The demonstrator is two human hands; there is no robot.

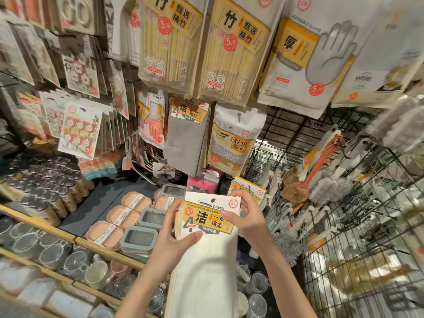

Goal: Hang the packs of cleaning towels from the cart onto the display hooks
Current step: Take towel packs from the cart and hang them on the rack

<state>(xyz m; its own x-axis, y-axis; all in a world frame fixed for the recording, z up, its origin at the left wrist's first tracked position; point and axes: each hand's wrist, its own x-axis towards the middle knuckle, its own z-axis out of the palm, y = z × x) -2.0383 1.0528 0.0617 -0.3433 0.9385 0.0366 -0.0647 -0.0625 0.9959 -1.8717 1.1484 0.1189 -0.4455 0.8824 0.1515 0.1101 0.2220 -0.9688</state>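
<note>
Soap boxes (128, 214) on shelf at left, left hand (176, 237) gripping towel pack (210, 216) by lower left of its card, pack held upright below hanging grey towels (185, 143), right hand (246, 216) pinching card's right edge, brushes (309, 175) on wire rack at right.

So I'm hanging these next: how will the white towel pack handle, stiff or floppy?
Probably stiff only at the top: the towel pack has a card header, which the left hand and right hand pinch. The white cloth below looks soft and hangs straight down, so it will likely sag and sway. It seems light.
</note>
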